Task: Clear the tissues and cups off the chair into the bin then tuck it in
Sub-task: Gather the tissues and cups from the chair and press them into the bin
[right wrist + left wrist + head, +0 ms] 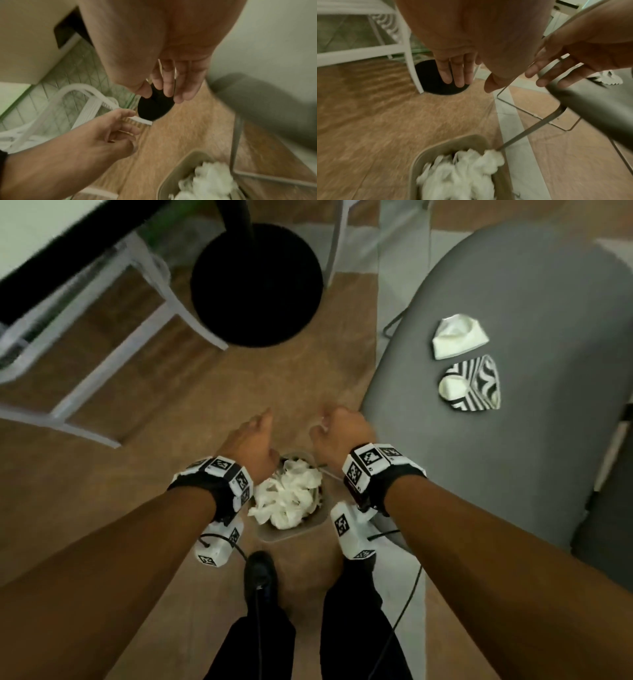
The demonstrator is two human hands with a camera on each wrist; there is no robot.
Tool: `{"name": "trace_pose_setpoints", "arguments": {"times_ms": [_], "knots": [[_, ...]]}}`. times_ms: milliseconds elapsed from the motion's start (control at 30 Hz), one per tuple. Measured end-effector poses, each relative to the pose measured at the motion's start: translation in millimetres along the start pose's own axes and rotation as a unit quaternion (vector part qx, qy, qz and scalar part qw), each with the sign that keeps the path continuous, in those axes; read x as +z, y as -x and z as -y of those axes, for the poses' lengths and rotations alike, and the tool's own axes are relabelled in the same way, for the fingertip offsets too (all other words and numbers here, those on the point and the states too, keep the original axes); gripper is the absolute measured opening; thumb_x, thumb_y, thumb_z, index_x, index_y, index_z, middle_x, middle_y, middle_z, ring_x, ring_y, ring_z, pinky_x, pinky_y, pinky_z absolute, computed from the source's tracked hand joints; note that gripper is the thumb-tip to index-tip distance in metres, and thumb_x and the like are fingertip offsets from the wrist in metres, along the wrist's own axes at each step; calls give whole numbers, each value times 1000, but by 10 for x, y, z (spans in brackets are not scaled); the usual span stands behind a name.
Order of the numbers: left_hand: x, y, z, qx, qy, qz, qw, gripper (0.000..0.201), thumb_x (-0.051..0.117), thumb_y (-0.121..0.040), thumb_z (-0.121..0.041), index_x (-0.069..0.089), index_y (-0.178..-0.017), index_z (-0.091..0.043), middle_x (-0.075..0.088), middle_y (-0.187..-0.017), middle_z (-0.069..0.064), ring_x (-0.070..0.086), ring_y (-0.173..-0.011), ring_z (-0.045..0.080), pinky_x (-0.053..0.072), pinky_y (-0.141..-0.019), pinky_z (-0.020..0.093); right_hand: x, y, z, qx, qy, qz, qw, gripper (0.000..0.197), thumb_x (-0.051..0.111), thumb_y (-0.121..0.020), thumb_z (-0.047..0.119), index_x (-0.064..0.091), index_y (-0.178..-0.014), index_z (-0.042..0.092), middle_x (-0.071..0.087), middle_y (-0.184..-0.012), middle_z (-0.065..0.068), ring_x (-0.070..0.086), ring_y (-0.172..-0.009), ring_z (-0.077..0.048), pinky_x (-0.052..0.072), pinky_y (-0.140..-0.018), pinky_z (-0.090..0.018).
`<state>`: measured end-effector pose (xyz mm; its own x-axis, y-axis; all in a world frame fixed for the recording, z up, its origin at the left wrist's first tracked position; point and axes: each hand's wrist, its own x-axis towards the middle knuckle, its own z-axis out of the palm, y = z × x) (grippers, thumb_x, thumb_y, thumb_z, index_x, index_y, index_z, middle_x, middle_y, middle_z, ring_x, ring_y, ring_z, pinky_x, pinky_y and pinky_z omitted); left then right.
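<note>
A beige bin (289, 534) on the wooden floor holds a heap of white tissues (286, 496), also seen in the wrist views as tissues (460, 173) and tissues (205, 181). Both hands hover just above and beyond it, empty. My left hand (251, 440) has its fingers (458, 71) straight. My right hand (337, 429) hangs with loosely spread fingers (169, 83), by the front left edge of the grey chair seat (496, 460). On the seat lie a crushed white cup (457, 337) and a crushed black-and-white patterned cup (474, 385).
A black round table base (257, 287) stands on the floor ahead. A white chair frame (102, 347) is at the left under a table edge. The grey chair's metal leg (529, 131) slants beside the bin. My shoe (260, 575) is just behind the bin.
</note>
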<state>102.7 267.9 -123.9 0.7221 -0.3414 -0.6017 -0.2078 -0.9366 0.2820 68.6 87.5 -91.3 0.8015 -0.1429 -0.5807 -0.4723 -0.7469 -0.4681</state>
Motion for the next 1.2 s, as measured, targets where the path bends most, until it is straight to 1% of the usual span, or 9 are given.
{"name": "trace_pose_setpoints", "arguments": {"times_ms": [133,233,400,533,767,933,1033,1100,1200], "knots": [[-360,-398,-839,77,-5,-61,995,58,56,-89,-22,31,-141,-13,57,-125,15,59,-105,36,49,-89,41,-773,-62,-558,13,100,-134,986,38,57,-87,27,53,-123,16,52,-122,-9,54,-111,-33,50,-87,-43],[-455,-822,-1592,142,7,-106,984,55,55,-89,-18,36,-140,-12,53,-126,17,55,-111,36,46,-93,40,-1181,-218,-1165,39,175,-208,962,51,66,-80,33,52,-126,17,48,-131,-9,46,-119,-33,42,-94,-43],[-276,-1443,-2580,206,12,-139,969,61,52,-82,-26,42,-141,-15,45,-138,14,46,-124,37,39,-104,43,-1372,-348,-1913,59,194,-110,973,80,71,-72,49,38,-141,25,33,-152,-8,32,-138,-37,35,-105,-52],[-85,-1695,-2920,207,-78,-83,972,75,59,-84,-21,29,-151,-33,23,-160,3,31,-139,35,30,-114,45,-1363,-381,-2141,32,134,-100,985,79,73,-73,47,37,-142,31,29,-153,-5,43,-129,-38,45,-97,-47],[-39,-1692,-2851,269,-42,-128,954,55,51,-87,-4,51,-137,-27,44,-141,6,40,-122,35,38,-104,43,-1419,-381,-2185,-5,100,-187,977,56,62,-77,46,50,-124,18,53,-127,-8,54,-111,-33,46,-91,-43],[77,-1548,-2536,256,66,-178,948,58,44,-86,-5,49,-139,-26,51,-139,6,48,-123,32,35,-107,35,-1424,-345,-2040,51,-150,-257,953,20,55,-75,41,53,-92,29,67,-92,1,62,-87,-27,53,-80,-40],[109,-1321,-2177,210,161,-203,943,55,42,-89,-4,48,-140,-23,56,-135,7,53,-121,25,39,-104,31,-1319,-279,-1779,6,-230,-221,948,40,58,-79,30,62,-118,23,61,-128,1,60,-113,-17,46,-101,-29],[102,-1053,-1881,179,192,-185,947,53,41,-92,-7,42,-142,-25,60,-131,4,58,-116,22,46,-99,33,-1192,-256,-1502,-28,-231,-167,958,55,61,-80,26,57,-134,20,50,-144,6,53,-126,-11,40,-110,-26],[83,-596,-1342,168,220,-156,948,46,39,-93,-25,37,-139,-23,65,-123,3,63,-108,24,51,-91,39,-883,-214,-961,-44,-226,-72,970,53,65,-77,28,61,-130,30,67,-120,12,64,-106,-3,49,-92,-18]]}}
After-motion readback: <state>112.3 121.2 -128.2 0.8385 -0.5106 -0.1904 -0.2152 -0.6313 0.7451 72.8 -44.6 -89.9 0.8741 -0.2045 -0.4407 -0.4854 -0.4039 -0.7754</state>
